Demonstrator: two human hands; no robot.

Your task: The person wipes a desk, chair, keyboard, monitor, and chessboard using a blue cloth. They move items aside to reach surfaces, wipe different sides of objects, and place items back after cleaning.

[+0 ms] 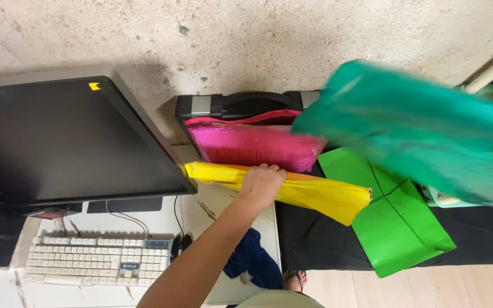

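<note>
My left hand (262, 183) reaches forward and its fingers curl over the top edge of a long yellow plastic bag (315, 197), which lies tilted across the gap between a white desk and a black-covered table. Just behind it a pink plastic bag (252, 145) leans against a black hard case (241, 105). A teal plastic bag (423, 137) hangs blurred in the air at the right, over flat bright green bags (397, 225). My right hand is out of sight, and what holds the teal bag is hidden.
A dark monitor (69, 142) fills the left side. Below it sit a white keyboard (98, 259) and a black mouse (176, 245) on the white desk (218, 205). A blue cloth (255, 259) hangs by my arm. The black-covered table (315, 242) lies to the right, above a wooden floor.
</note>
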